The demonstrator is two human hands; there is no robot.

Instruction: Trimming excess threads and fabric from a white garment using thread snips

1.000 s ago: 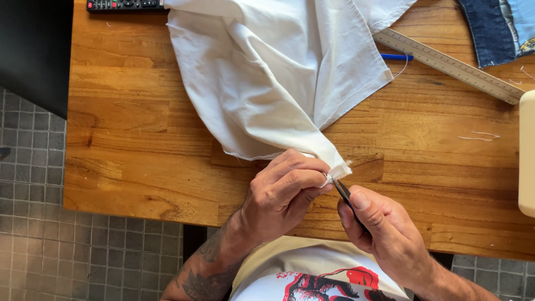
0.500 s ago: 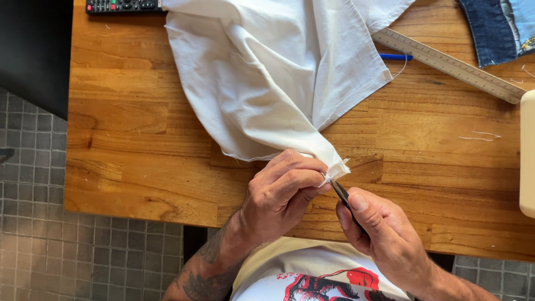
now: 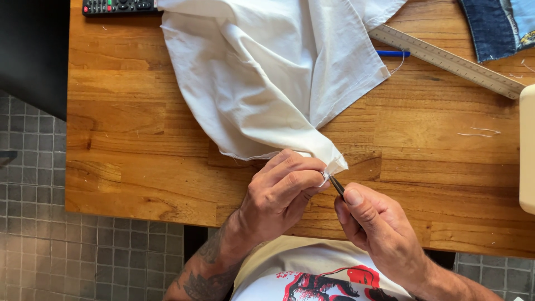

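Note:
A large piece of white cloth [image 3: 267, 72] lies spread over the wooden table [image 3: 128, 145]. Its near corner is gathered to a point at the table's front edge. My left hand [image 3: 281, 189] pinches that corner between thumb and fingers. My right hand [image 3: 379, 228] grips a small dark pointed tool [image 3: 336, 185], its tip touching the cloth's frayed edge right beside my left fingertips. Most of the tool is hidden inside my fist.
A long metal ruler [image 3: 446, 58] lies diagonally at the back right, with a blue pen [image 3: 393, 53] beside it. Denim fabric [image 3: 496, 25] sits in the far right corner, a remote control [image 3: 120, 6] at the far left, a cream object [image 3: 526, 147] at the right edge. Grey tiled floor lies below.
Almost nothing differs. My right hand has shifted very slightly at the cloth's corner; my left hand keeps its pinch on the cloth.

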